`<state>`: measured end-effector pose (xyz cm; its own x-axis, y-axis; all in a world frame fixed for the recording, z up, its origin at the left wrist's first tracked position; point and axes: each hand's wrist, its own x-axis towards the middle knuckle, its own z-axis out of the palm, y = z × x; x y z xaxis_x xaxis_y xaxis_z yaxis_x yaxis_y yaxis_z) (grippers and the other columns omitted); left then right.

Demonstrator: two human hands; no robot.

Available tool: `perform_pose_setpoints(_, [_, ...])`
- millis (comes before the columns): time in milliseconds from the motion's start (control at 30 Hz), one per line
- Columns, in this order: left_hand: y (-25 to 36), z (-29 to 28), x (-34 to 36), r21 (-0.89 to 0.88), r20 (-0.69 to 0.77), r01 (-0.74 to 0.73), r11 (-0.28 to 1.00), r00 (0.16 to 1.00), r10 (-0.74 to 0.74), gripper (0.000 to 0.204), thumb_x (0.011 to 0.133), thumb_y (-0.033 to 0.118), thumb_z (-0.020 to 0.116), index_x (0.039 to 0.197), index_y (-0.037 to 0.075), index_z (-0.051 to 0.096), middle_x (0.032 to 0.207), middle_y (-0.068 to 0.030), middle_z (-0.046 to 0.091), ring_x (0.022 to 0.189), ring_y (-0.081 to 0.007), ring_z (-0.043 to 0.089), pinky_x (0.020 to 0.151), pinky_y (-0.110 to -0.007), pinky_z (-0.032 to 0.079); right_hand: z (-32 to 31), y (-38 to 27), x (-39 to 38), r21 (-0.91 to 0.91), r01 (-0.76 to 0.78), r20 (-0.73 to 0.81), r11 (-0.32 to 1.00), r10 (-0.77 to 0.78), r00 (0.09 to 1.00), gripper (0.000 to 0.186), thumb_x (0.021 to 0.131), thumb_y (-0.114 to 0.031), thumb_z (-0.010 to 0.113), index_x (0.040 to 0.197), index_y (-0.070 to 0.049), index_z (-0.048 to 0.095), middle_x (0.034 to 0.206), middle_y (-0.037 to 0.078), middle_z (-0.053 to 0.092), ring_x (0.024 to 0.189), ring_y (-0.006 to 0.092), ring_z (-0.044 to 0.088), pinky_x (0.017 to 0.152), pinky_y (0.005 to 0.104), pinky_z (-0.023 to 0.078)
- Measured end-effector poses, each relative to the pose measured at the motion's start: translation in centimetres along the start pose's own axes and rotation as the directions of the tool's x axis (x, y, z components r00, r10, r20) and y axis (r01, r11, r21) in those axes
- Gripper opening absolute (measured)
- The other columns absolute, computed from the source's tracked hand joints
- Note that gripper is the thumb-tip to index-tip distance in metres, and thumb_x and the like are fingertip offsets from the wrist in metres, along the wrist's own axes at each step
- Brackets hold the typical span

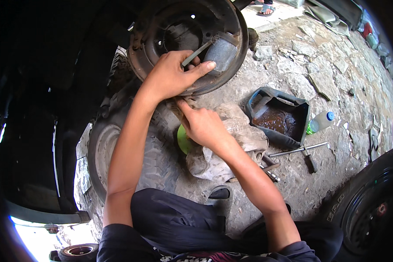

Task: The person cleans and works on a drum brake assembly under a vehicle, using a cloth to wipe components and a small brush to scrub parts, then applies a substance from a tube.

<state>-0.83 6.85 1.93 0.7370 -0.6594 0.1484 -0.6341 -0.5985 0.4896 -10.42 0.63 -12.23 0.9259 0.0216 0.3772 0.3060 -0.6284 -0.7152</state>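
A round, dirty metal brake backing plate (pixel 143 61) fills the top middle, with a grey curved brake shoe (pixel 222 54) on its right side. My left hand (pixel 174 74) is in front of the plate, its fingers closed around a thin grey-green strip (pixel 198 53) that slants up toward the shoe. The left thumb points right, close to the shoe's lower end. Below the rim, my right hand (pixel 205 124) reaches up with its index finger stretched to the plate's underside. Its other fingers are mostly hidden, and nothing shows in it. A dirty pale cloth (pixel 231 139) lies beneath, beside a partly hidden green object (pixel 184 139).
A cut-open black jerrycan (pixel 254 99) with dark liquid stands right, beside a blue-capped bottle (pixel 322 121). A long metal bar (pixel 297 149) and sockets (pixel 273 175) lie nearby. Tyres stand left (pixel 150 153) and lower right (pixel 336 209). Another person's sandalled foot (pixel 266 9) shows at the top.
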Motion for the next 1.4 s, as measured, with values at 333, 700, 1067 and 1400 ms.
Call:
perform_pose_setpoints(333, [0.9,1.3,-0.3,0.125,-0.159,-0.146,0.981,0.973,0.165,0.055,0.082,0.046,0.085,0.084,-0.006,0.068,0.068,-0.009,0.056,0.061,-0.0154,0.052,0.056,-0.034,0.043,-3.6,3.1,-1.9,0.477,0.078,0.105,0.875,-0.145,0.984,0.046,0.089,-0.01,0.058,0.135,-0.009,0.063,0.103,0.027,0.071,0.09,0.0428,0.07,0.084,0.0477,0.055])
perform_pose_setpoints(700, [1.5,1.3,-0.2,0.094,-0.133,-0.102,0.99,0.984,0.114,0.054,0.083,0.047,0.084,0.084,-0.005,0.068,0.067,-0.0077,0.055,0.061,-0.0136,0.052,0.056,-0.034,0.044,-9.1,8.3,-2.7,0.568,-0.262,-0.249,0.78,0.467,0.848,0.055,0.104,-0.045,0.059,0.128,0.005,0.064,0.107,0.014,0.074,0.096,0.0187,0.067,0.086,0.0352,0.053])
perform_pose_setpoints(1067, [-4.5,-5.8,-2.0,-0.025,-0.632,0.095,0.995,0.77,-0.089,0.037,0.092,0.038,0.078,0.096,0.001,0.072,0.079,0.0001,0.067,0.072,-0.0069,0.056,0.067,-0.024,0.045,-6.7,2.8,6.8,0.734,0.106,-0.576,0.671,0.532,0.621,0.065,0.104,-0.053,0.054,0.124,0.009,0.047,0.114,0.023,0.061,0.108,0.0235,0.059,0.098,0.0373,0.046])
perform_pose_setpoints(1400, [-9.0,-3.3,-2.5,-0.551,-0.413,0.159,0.819,0.801,-0.433,0.044,0.095,0.044,0.073,0.11,0.003,0.07,0.086,0.001,0.069,0.059,-0.005,0.051,0.052,-0.022,0.036,-7.5,1.9,7.2,0.634,0.096,-0.674,0.767,0.488,0.555,0.064,0.104,-0.052,0.054,0.116,0.011,0.051,0.099,0.019,0.064,0.093,0.0215,0.061,0.086,0.0336,0.049])
